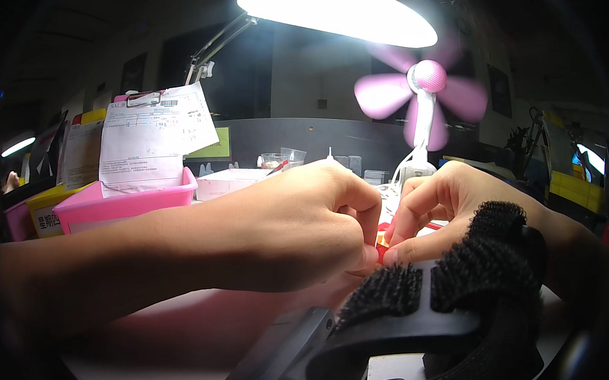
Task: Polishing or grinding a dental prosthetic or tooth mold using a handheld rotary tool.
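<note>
My left hand (pixel 313 230) reaches in from the left, its thumb and forefinger pinched together. From the other side my right hand (pixel 448 204) meets it, fingers curled and thumb tip almost touching the left thumb. Between the fingertips shows a small red piece (pixel 382 252), with a bit of orange-yellow just above it. Both hands grip this piece, though the fingers cover most of it and its kind is unclear. Further red edges show behind the right fingers. A black bristly strap on a grey plastic frame (pixel 426 300) blocks the view just below the right hand.
Above hangs a lit lamp (pixel 337 12). A pink fan (pixel 430 76) spins behind my hands. At left, a pink bin (pixel 125 210) holds clipped papers (pixel 142 139), beside a yellow bin (pixel 44 208). A pale pink box (pixel 229 183) and clear cups (pixel 283 157) stand farther back.
</note>
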`<state>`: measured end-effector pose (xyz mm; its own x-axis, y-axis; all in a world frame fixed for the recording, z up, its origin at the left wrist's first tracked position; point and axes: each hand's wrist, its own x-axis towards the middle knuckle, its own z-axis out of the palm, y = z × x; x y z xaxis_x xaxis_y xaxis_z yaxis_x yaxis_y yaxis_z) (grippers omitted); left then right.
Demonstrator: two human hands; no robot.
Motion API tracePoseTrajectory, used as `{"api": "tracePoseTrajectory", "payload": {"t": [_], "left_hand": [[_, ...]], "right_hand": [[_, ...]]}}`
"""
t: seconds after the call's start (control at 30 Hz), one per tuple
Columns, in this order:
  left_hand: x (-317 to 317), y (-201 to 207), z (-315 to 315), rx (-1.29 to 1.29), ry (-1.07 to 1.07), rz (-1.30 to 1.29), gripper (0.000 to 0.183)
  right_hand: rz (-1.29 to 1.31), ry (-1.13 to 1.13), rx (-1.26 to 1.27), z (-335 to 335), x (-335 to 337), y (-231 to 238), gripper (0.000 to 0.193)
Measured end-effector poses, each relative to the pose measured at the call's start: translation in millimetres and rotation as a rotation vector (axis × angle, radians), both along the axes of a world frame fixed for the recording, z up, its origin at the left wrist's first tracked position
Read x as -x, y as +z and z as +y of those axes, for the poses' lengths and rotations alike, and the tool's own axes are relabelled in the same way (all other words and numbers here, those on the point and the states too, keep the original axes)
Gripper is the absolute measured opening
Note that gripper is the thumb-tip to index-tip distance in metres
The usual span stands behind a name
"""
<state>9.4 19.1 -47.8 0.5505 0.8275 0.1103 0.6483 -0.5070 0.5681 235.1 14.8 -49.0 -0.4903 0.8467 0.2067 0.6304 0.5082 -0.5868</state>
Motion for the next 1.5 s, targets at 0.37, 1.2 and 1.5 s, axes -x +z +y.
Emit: {"api": "tracePoseTrajectory", "payload": {"t": [0.37,1.2,1.5], "left_hand": [[4,0,2,-0.121,-0.097,0.052,0.021],[1,-3,-3,-0.166,-0.134,0.053,0.015],[-6,2,-10,-0.079,0.009,0.040,0.016]], "right_hand": [[0.072,0.047,0.041,4,-2,-3,0.012],[0.063,0.049,0.027,2,1,-2,0.011],[0.056,0.055,0.037,0,0,-3,0.011]]}}
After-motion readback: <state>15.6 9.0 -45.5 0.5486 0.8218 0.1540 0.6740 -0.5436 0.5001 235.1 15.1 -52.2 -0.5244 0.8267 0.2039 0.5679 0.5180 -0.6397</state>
